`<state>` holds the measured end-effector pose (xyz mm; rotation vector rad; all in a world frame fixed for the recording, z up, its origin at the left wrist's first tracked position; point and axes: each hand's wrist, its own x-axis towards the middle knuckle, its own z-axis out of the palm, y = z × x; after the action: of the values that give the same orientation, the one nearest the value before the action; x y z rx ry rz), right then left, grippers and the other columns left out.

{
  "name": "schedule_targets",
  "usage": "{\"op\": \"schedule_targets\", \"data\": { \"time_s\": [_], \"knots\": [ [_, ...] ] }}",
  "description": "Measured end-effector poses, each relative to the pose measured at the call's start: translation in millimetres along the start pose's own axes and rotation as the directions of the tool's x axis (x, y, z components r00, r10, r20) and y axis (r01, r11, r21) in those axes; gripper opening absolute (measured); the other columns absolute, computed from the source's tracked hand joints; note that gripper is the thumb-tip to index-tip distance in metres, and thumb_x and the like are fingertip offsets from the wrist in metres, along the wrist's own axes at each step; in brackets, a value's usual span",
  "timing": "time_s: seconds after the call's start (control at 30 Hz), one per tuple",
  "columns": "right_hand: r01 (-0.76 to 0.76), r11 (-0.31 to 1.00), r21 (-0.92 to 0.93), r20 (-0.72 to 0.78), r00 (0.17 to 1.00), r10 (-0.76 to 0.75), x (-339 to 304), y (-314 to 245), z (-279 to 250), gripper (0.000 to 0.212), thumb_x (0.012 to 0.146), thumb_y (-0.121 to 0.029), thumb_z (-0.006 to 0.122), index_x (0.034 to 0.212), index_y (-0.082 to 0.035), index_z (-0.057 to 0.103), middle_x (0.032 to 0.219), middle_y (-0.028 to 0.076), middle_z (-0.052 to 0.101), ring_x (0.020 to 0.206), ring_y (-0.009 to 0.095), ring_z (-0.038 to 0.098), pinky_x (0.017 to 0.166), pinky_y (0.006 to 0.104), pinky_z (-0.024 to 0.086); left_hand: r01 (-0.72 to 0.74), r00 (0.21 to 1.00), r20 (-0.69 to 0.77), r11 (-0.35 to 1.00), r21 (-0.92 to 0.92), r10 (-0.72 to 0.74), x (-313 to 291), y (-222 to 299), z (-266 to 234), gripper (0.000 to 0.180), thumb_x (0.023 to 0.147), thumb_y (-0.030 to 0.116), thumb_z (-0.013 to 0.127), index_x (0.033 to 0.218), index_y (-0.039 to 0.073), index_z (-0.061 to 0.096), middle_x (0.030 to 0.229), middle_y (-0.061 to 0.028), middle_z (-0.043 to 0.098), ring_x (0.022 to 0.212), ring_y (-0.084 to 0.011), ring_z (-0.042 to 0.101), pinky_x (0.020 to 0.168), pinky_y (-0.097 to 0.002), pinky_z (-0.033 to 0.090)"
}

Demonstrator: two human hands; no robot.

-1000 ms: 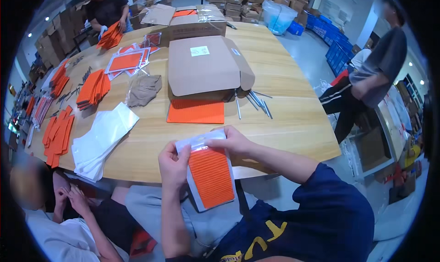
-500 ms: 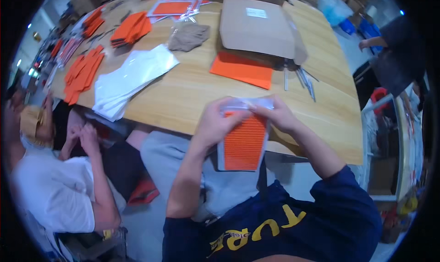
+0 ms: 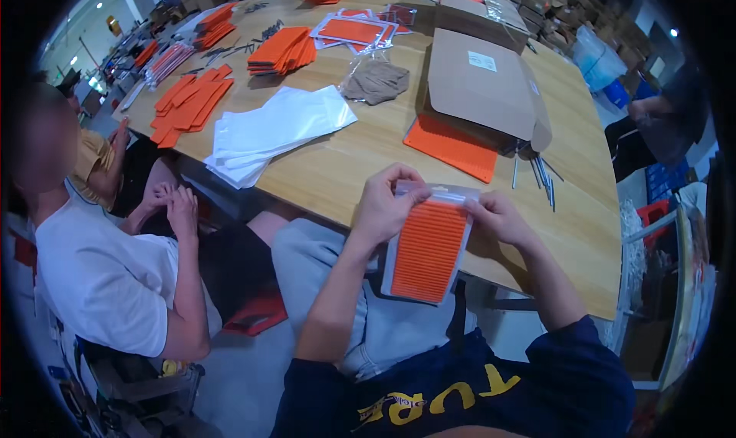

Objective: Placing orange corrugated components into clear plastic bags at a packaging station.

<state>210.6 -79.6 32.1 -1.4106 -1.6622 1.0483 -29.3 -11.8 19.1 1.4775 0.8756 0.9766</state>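
Observation:
A clear plastic bag [image 3: 443, 191] with a ribbed orange sheet [image 3: 429, 250] inside hangs between my hands, over the table's near edge and my lap. My left hand [image 3: 387, 204] pinches the bag's top edge at its left corner, thumb across the front. At the right corner my right hand [image 3: 502, 217] pinches the same edge between thumb and fingers. Beyond my hands, a flat orange sheet [image 3: 452, 148] lies partly beneath an open cardboard box [image 3: 491, 85]. Several thin metal rods [image 3: 543, 179] lie to the right of it.
On the wooden table [image 3: 322, 179] lie white bags [image 3: 268, 131], a brown cloth in plastic [image 3: 376, 82], orange strips [image 3: 192, 104] and an orange stack [image 3: 282, 51]. A co-worker in a white shirt [image 3: 107, 277] sits at my left. Another person [image 3: 667, 124] is at far right.
The view has shifted, so the table's things appear further right and lower. My hands have moved apart along the bag's top edge, uncovering more of it.

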Motion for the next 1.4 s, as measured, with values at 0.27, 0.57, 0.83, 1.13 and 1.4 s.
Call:
{"op": "schedule_targets", "data": {
  "time_s": [0.27, 0.57, 0.83, 1.13, 1.4],
  "knots": [
    [0.185, 0.983, -0.017, 0.193, 0.965, -0.178, -0.3, 5.6, 15.6, 0.027, 0.097, -0.021, 0.062, 0.088, 0.002, 0.071, 0.077, 0.009, 0.064, 0.066, 0.018, 0.054, 0.061, 0.0302, 0.043, -0.119, 0.955, 0.294, 0.964, 0.236, 0.046, -5.9, 7.3, -19.1, 0.018, 0.087, 0.007, 0.071, 0.105, 0.002, 0.072, 0.083, -0.0074, 0.066, 0.072, -0.0177, 0.058, 0.069, -0.0297, 0.049],
    [0.372, 0.919, -0.126, 0.244, 0.910, -0.335, -5.1, -8.2, 20.1, 0.020, 0.096, -0.015, 0.061, 0.085, 0.001, 0.067, 0.079, 0.012, 0.064, 0.067, 0.021, 0.055, 0.062, 0.0311, 0.043, -0.417, 0.894, 0.399, 0.709, 0.569, 0.205, -26.2, 27.3, -1.0, 0.015, 0.088, 0.017, 0.070, 0.089, 0.002, 0.070, 0.086, -0.0102, 0.068, 0.073, -0.0268, 0.059, 0.070, -0.0360, 0.050],
    [0.286, 0.957, -0.051, 0.233, 0.935, -0.267, -1.7, -4.8, 19.6, 0.028, 0.098, -0.018, 0.060, 0.079, 0.000, 0.068, 0.065, 0.005, 0.057, 0.058, 0.018, 0.047, 0.061, 0.0284, 0.041, -0.367, 0.911, 0.370, 0.768, 0.525, 0.182, -25.0, 35.2, -23.0, 0.017, 0.089, 0.019, 0.071, 0.086, 0.002, 0.068, 0.089, -0.0099, 0.070, 0.073, -0.0259, 0.060, 0.070, -0.0363, 0.049],
    [-0.108, 0.988, 0.114, 0.474, 0.879, 0.042, 26.8, -12.1, 12.9, 0.032, 0.101, -0.025, 0.064, 0.074, -0.007, 0.067, 0.066, -0.001, 0.050, 0.060, 0.009, 0.044, 0.060, 0.0237, 0.039, -0.139, 0.774, 0.633, 0.974, 0.176, -0.004, -9.9, -2.0, -93.8, 0.019, 0.094, 0.015, 0.070, 0.106, 0.001, 0.069, 0.083, -0.0050, 0.068, 0.073, -0.0143, 0.059, 0.068, -0.0266, 0.049],
    [0.335, 0.776, 0.535, -0.386, 0.914, -0.128, 180.9, -81.6, -28.2, 0.032, 0.104, -0.033, 0.059, 0.099, -0.003, 0.068, 0.079, 0.004, 0.061, 0.068, 0.013, 0.054, 0.062, 0.0277, 0.044, -0.115, 0.934, -0.357, 0.947, -0.299, 0.001, 9.0, -26.8, -117.0, 0.031, 0.101, 0.009, 0.057, 0.131, 0.003, 0.058, 0.096, -0.0099, 0.069, 0.077, -0.0185, 0.065, 0.073, -0.0271, 0.055]
  ]
}}
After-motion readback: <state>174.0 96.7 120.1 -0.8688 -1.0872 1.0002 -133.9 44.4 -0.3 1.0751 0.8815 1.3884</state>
